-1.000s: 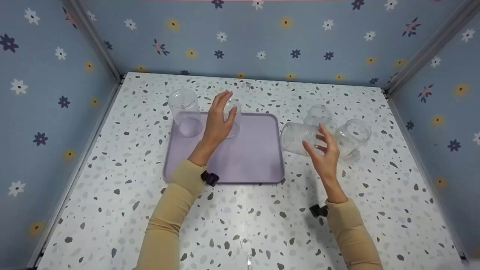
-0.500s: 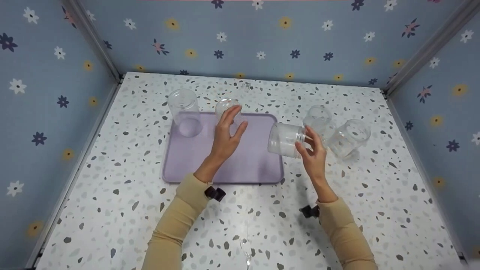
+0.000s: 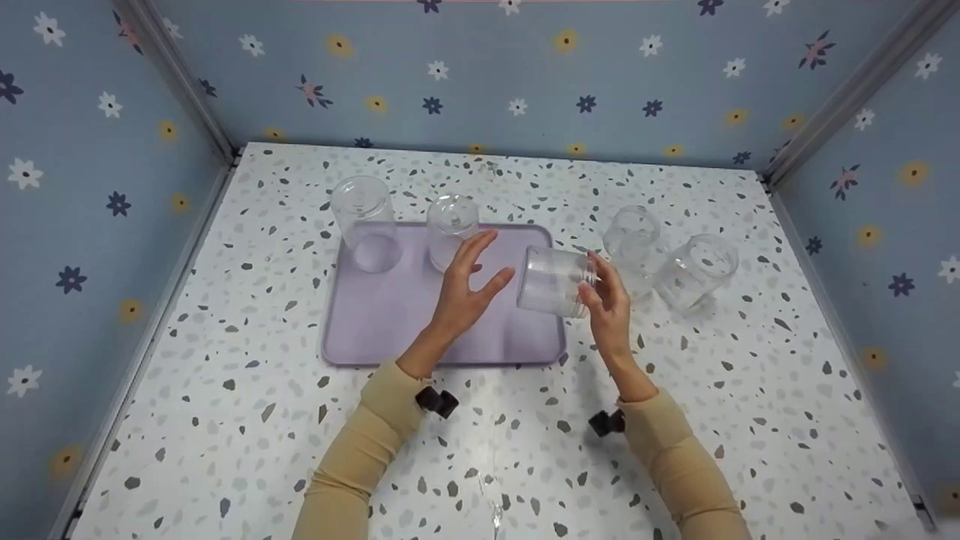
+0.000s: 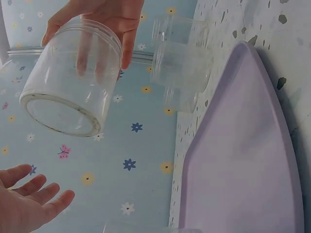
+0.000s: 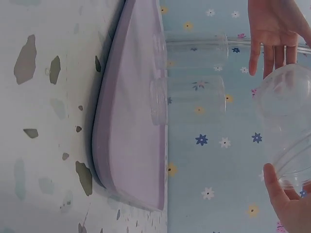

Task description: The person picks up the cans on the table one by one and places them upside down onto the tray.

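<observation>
A clear jar (image 3: 553, 281) is tipped on its side above the right part of the lilac tray (image 3: 375, 322). My right hand (image 3: 610, 311) grips it round the threaded mouth end, and its base faces left. My left hand (image 3: 461, 296) hovers over the tray with fingers spread and thumb out, apart from that jar's base. In the left wrist view, a gap separates my left fingers (image 4: 46, 191) from the jar (image 4: 73, 82). Two more clear jars, one at the back left (image 3: 364, 217) and one at the back middle (image 3: 452, 217), stand on the tray.
Right of the tray, further clear jars stand close together on the speckled table (image 3: 757, 375), one (image 3: 634, 236) behind another (image 3: 696, 271). Flowered blue panels (image 3: 480, 75) wall in the back and both sides. Their see-through walls make the jars' outlines hard to separate.
My right hand has lifted the jar and carried it left over the tray's edge. My left hand has drawn away from the back-middle jar, coming nearer and to the right.
</observation>
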Demonstrator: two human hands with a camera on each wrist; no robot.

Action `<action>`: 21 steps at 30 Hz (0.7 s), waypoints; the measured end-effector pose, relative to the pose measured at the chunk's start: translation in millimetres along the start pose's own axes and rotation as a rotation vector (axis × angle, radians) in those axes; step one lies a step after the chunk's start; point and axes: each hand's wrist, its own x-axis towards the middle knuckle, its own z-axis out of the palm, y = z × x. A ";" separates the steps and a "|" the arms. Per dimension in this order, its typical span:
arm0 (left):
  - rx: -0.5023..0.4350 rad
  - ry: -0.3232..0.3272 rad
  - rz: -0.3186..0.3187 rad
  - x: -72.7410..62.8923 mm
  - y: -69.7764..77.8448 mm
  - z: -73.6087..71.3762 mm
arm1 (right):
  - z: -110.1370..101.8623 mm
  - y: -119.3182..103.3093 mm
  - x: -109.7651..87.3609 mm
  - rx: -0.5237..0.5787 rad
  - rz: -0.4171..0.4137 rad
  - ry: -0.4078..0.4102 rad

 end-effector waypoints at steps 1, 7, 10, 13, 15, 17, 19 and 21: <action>-0.003 -0.009 0.001 -0.7 -0.4 0.6 | 0.9 1.9 -0.2 0.027 0.003 -0.005; -0.005 -0.094 -0.026 -4.5 1.4 5.2 | 7.6 8.0 -2.9 0.112 0.038 -0.037; -0.025 -0.128 -0.050 -5.9 11.7 5.8 | 10.6 8.5 -3.8 0.112 0.066 -0.038; -0.068 -0.144 -0.072 -7.1 24.6 5.3 | 13.0 7.6 -4.2 0.120 0.094 -0.035; -0.090 -0.154 -0.087 -7.5 31.7 4.7 | 14.1 7.0 -4.4 0.132 0.109 -0.035; -0.111 -0.165 -0.096 -7.7 33.0 5.1 | 14.9 6.7 -4.6 0.140 0.119 -0.038; -0.130 -0.179 -0.104 -8.0 33.7 5.4 | 15.1 7.1 -5.3 0.160 0.122 -0.048; -0.154 -0.190 -0.105 -8.5 33.0 6.0 | 15.5 7.4 -6.1 0.175 0.121 -0.057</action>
